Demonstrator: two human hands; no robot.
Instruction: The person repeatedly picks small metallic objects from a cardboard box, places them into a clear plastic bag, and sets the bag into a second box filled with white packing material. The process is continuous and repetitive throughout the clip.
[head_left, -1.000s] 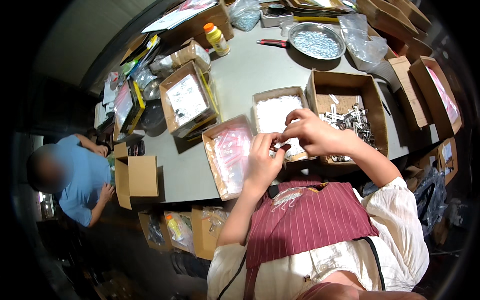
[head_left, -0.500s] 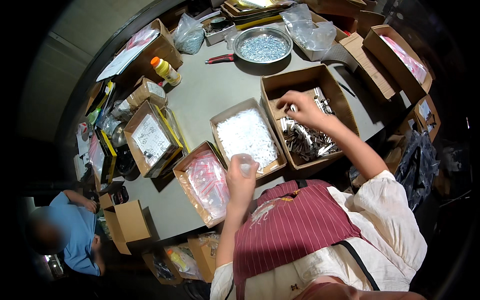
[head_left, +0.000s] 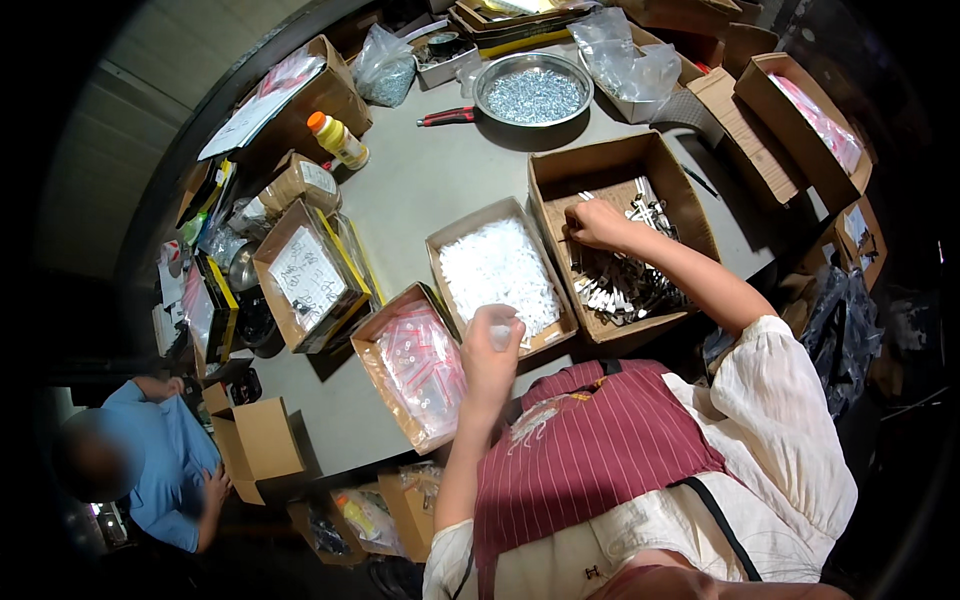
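Small parts (head_left: 612,296), white and dark, lie heaped in a deep cardboard box (head_left: 692,210) at the near edge of the worktop (head_left: 400,205), mostly toward the box's near side and right wall. The right hand (head_left: 600,225) reaches into this box, its fingers bent down close together over the far left part of the heap; whether they grip anything, I cannot tell. Well apart from it, the left hand (head_left: 487,355) is closed around a see-through thing (head_left: 499,337), too blurred to identify, above the near left corner of a shallow box (head_left: 556,338). White pieces (head_left: 493,265) cover most of that box's bottom. Just left of it, at the near edge too, an open carton (head_left: 388,402) holds clear bags (head_left: 412,360) with red strips. Toward the worktop's far edge sits a round pan (head_left: 535,122) of shiny bits, its red and black handle pointing left. A yellow bottle (head_left: 345,147) with an orange cap stands nearer the left edge. Beyond the near left corner is a person in blue (head_left: 165,450).
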